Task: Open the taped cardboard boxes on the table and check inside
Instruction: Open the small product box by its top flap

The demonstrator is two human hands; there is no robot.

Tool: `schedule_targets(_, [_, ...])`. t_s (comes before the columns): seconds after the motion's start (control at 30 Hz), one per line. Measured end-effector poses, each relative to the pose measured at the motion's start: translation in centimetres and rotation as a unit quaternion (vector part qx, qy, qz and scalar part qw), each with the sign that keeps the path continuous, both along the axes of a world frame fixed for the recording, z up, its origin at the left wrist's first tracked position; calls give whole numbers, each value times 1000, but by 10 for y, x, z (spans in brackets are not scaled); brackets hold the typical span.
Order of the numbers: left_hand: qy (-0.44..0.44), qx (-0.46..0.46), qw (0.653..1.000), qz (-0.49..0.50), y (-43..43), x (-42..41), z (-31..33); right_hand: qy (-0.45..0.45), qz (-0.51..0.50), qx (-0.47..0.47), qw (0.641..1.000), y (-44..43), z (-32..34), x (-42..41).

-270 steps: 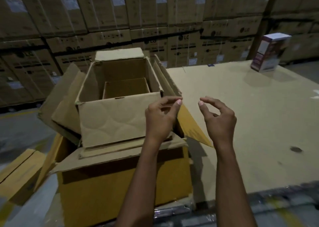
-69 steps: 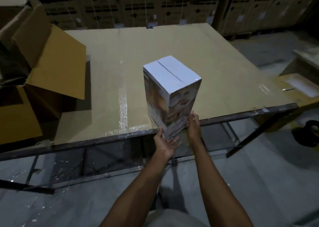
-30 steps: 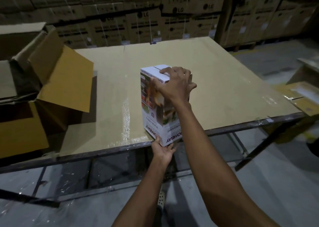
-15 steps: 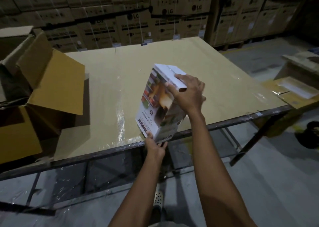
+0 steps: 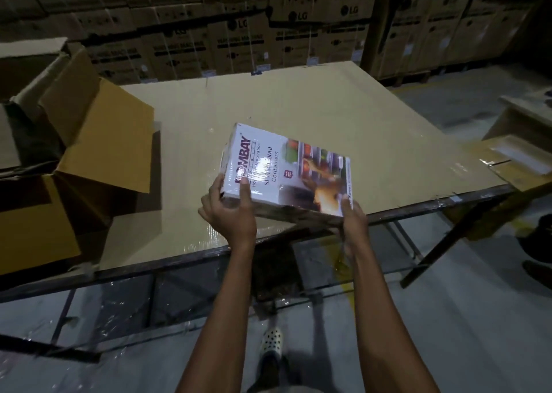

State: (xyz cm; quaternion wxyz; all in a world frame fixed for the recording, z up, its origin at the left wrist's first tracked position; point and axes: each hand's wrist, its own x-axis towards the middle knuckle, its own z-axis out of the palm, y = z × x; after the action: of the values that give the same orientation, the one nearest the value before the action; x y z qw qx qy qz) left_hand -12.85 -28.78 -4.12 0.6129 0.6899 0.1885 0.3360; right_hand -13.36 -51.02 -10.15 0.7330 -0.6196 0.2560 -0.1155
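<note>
Two hands grip a white printed container box [image 5: 286, 171] lying on its side at the bench's [image 5: 343, 117] near edge: the left hand [image 5: 228, 213] is closed on its left end, the right hand [image 5: 354, 217] on its near right corner. Open brown cardboard boxes [image 5: 98, 132] sit at the bench's left edge

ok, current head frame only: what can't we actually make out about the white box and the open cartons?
- White retail box: its underside and end flaps face away in the head view, so no tape or seal is visible; middle print is washed out by glare.
- Left hand and right hand: fingers wrap under the box, hidden.
- Open brown cartons: insides dark, cut off by the left edge.
</note>
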Motion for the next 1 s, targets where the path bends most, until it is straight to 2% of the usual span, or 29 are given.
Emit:
schedule_targets(0.2, [-5, 109, 994, 12, -5, -7, -3, 47, 0, 84, 995, 22, -25, -3])
schedule_targets(0.3, [-50, 175, 983, 26, -11, -7, 14, 48, 1, 131, 990, 20, -26, 3])
schedule_targets(0.4, [-102, 266, 959, 5, -22, -9, 41, 33, 0, 168, 985, 24, -25, 10])
schedule_targets(0.5, [-120, 375, 919, 12, -39, -15, 64, 64, 12, 184, 981, 38, -28, 15])
schedule_targets(0.57, [-113, 429, 896, -12, -50, -14, 64, 115, 68, 135, 982, 42, -30, 15])
schedule_targets(0.67, [-118, 476, 868, -85, -51, -9, 50, 185, 140, 15, 973, 37, 0, 4])
schedule_targets(0.7, [-131, 482, 860, -106, -49, -6, 47, 175, 137, -21, 975, 32, 15, 2])
schedule_targets(0.8, [-172, 456, 858, -161, -44, 1, 51, 72, 73, -121, 987, 17, 55, 6])
schedule_targets(0.9, [-174, 434, 868, -167, -41, 8, 58, -58, 24, -79, 995, 14, 104, 7])
schedule_targets(1.0, [-167, 396, 888, -160, -36, 13, 64, -193, 82, -101, 972, 14, 144, -2])
